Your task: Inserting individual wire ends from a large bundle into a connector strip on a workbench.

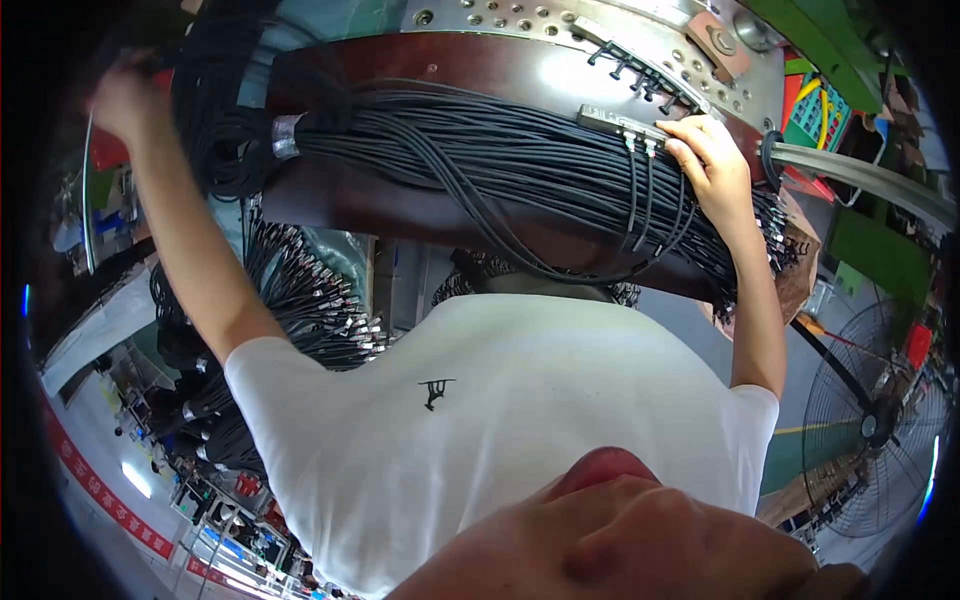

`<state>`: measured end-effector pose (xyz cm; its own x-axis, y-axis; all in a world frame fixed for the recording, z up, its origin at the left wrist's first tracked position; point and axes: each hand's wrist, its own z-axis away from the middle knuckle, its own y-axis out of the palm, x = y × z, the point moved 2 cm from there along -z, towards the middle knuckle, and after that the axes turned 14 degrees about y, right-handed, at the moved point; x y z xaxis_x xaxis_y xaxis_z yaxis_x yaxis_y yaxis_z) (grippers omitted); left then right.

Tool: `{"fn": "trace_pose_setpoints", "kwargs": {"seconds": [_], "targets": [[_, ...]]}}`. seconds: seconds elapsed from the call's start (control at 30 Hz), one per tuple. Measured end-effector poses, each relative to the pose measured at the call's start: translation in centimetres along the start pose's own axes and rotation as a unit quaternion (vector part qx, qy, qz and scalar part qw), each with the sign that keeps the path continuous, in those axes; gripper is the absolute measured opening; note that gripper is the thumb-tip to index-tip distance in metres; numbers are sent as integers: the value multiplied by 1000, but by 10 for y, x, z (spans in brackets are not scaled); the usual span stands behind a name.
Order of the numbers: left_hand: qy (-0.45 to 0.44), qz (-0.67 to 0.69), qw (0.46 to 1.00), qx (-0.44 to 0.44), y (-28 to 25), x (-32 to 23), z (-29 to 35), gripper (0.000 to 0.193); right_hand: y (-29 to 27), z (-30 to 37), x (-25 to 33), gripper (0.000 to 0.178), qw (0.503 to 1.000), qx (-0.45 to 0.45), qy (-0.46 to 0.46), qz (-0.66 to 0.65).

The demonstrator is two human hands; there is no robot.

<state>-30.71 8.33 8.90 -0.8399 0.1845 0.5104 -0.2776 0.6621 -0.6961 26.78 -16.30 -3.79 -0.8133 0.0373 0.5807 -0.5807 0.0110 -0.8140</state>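
Note:
A thick bundle of black cables (480, 160), taped at one end (285, 135), lies across a brown bench top (400, 215). My right hand (715, 165) rests on the bundle's right end. Its fingers pinch a cable connector (650, 143) plugged into a narrow metal connector strip (610, 121). Thin cables loop down from that strip. My left hand (120, 100) is raised at the far upper left, blurred, and closed around black cables from a coiled heap (215, 110). My white shirt fills the lower middle.
A perforated metal plate (560, 25) with small black clamps sits behind the bench. More cable bunches with silver plug ends (310, 305) hang at the left. A floor fan (870, 420) and green machine frames (880, 255) stand at the right.

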Motion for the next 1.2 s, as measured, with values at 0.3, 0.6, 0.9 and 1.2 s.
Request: {"fn": "trace_pose_setpoints", "kwargs": {"seconds": [0.3, 0.6, 0.9, 1.2], "targets": [[-137, -82, 926, 343, -2, -9, 42, 71, 2, 2, -8, 23, 999, -22, -32, 27], [-3, 928, 176, 327, -188, -408, 23, 53, -12, -63, 45, 19, 953, -116, -160, -230], [284, 642, 708, 75, -98, -394, -99, 21, -7, -137, 18, 23, 990, -112, -30, -83], [77, 835, 534, 106, -28, -387, -84, 25, -7, -146, 6, 27, 979, -189, -3, 83]]}}
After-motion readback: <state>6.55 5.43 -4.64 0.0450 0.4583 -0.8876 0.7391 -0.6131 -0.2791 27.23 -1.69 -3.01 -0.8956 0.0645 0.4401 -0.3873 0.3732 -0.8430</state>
